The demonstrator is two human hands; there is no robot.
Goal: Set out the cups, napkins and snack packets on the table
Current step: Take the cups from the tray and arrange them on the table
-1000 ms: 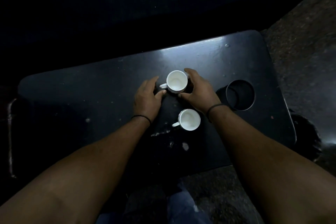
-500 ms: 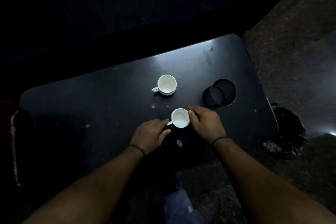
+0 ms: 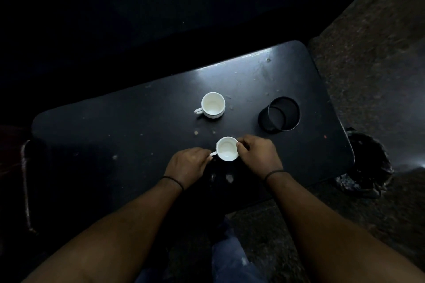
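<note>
Both hands moved off far cup (image 3: 213, 105) to near cup (image 3: 227, 148): left hand (image 3: 187, 165) pinches handle, right hand (image 3: 258, 155) grips rim (both upright, table (image 3: 115, 135)).

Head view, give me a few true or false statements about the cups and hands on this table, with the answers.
1. Two white cups stand on the black table. True: a far cup and a near cup.
2. Both hands are at the far cup. False: the left hand and right hand are at the near cup.
3. The left hand is at the near cup's handle. True.
4. A black cylindrical holder stands right of the far cup. True.
5. Napkins lie between the cups. False: none are visible.
6. The far cup lies on its side. False: it stands upright.
</note>
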